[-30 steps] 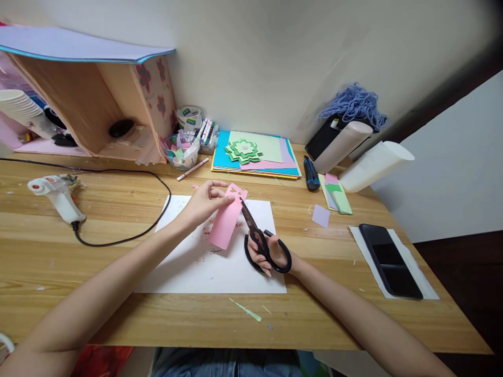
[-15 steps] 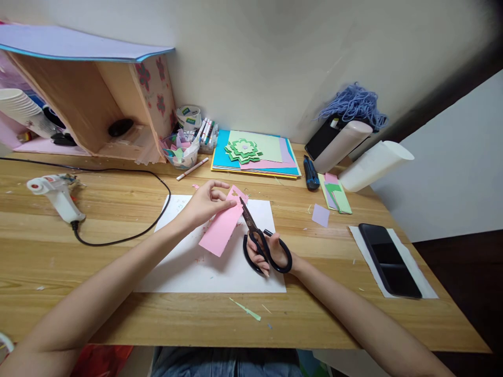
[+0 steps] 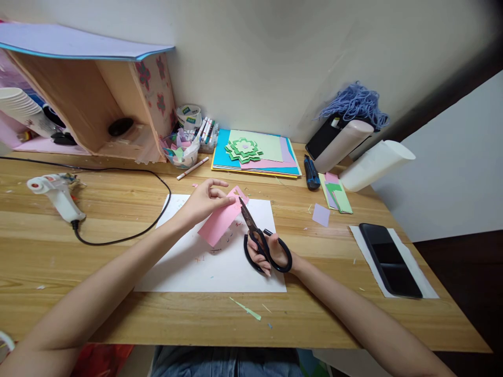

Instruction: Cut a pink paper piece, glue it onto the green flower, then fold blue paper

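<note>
Between thumb and fingers, my left hand [image 3: 210,201] pinches a strip of pink paper [image 3: 217,224] near its upper end, where small cut-outs show. My right hand [image 3: 271,251] has its fingers through the handles of black-handled scissors [image 3: 253,229]. The dark blades point up and left, and their tips meet the right edge of the pink paper close to my left thumb. Below both hands lies a white sheet [image 3: 236,272] dotted with small paper bits and marks.
A glue gun [image 3: 58,198] with a black cord lies left. Behind are a cardboard box [image 3: 74,104], a tub of scraps [image 3: 181,157], markers [image 3: 206,131] and stacked coloured paper [image 3: 220,149] bearing a green paper flower [image 3: 243,150]. Rightward are a utility knife [image 3: 311,173] and a phone [image 3: 389,259].
The lower end of the pink strip has tilted up and slightly left, uncovering more of the white sheet. The scissors and both hands have barely moved.
</note>
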{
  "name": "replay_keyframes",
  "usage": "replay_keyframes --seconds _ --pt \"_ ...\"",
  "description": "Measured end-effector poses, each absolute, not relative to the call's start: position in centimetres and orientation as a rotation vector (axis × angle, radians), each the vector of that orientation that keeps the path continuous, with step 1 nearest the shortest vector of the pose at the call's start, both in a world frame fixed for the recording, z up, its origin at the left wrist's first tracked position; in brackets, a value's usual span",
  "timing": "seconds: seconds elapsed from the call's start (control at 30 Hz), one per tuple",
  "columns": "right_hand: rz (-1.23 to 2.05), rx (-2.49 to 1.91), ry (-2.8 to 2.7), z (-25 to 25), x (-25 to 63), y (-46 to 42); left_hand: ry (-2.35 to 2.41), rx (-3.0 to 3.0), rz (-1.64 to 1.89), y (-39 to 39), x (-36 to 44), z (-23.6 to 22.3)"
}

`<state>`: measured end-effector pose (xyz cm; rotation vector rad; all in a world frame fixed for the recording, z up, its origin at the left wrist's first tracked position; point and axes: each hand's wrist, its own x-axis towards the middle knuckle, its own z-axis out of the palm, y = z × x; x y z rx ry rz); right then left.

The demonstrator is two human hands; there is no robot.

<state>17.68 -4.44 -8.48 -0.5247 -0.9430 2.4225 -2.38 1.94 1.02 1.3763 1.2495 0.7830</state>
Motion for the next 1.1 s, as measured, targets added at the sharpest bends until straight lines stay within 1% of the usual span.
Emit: replay_keyframes --seconds 0.4,0.53,0.7,1.1 --pt "2.379 -0.519 -1.033 -7.9 17.6 -4.4 1.289 1.4 0.771 2.5 -2.8 0.9" --pt "2.411 -0.537 -1.037 -7.8 17.7 -4.5 1.262 1.403 0.798 2.5 -2.8 1.1" --pt "2.366 -0.563 -1.121 -7.6 17.9 -4.6 1.226 1.379 0.806 2.5 -2.9 1.1" --pt "2.367 -0.49 -1.242 -7.1 18.3 -4.7 1.211 1.307 0.779 2.5 -2.9 1.9"
